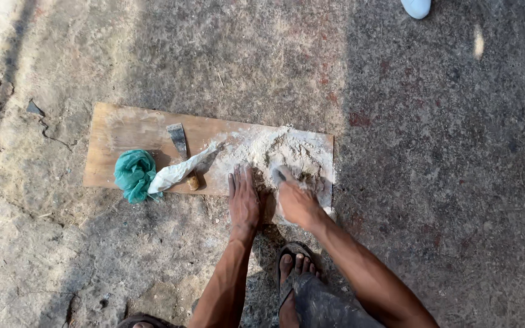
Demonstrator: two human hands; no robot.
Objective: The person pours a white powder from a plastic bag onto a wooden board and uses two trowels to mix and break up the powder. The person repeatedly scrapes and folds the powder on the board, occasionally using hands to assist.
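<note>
at mid-frame a white powder heap [277, 149] lies spread, mostly unmixed, on the wooden board [123, 130], pressed by the flat, spread left hand [243, 200] while a scraper [281, 175] is gripped in the closed right hand [298, 203].

Two bags on board [116, 130], near its front edge, left half: crumpled green bag [134, 175]; white bag [180, 170] touching its right side, lying diagonally.
</note>
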